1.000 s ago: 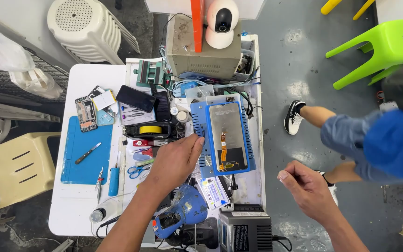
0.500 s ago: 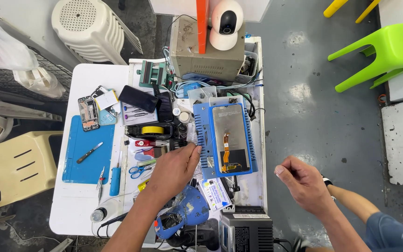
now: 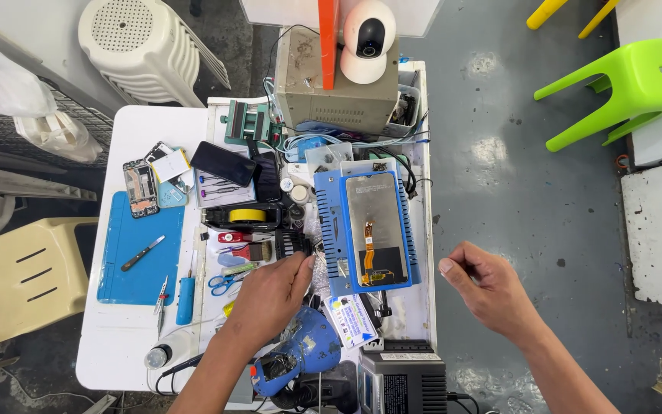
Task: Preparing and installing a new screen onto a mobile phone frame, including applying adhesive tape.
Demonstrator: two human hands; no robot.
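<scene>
While our left hand (image 3: 270, 295), fingers curled and empty, steadies beside the blue rectangular metal heating plate (image 3: 367, 230), we keep our loosely closed, empty right hand (image 3: 488, 287) clear of its right side.

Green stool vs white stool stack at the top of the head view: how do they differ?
The green stool is a single one, lying tipped on the grey floor with its legs pointing left; the white stool stack is several nested together, seat side up. The green stool's seat looks plain with one small hole; the white stack's top is perforated with many holes. The green stool sits right of the white table, the white stack left of the table's far end. Both look plastic.
</scene>
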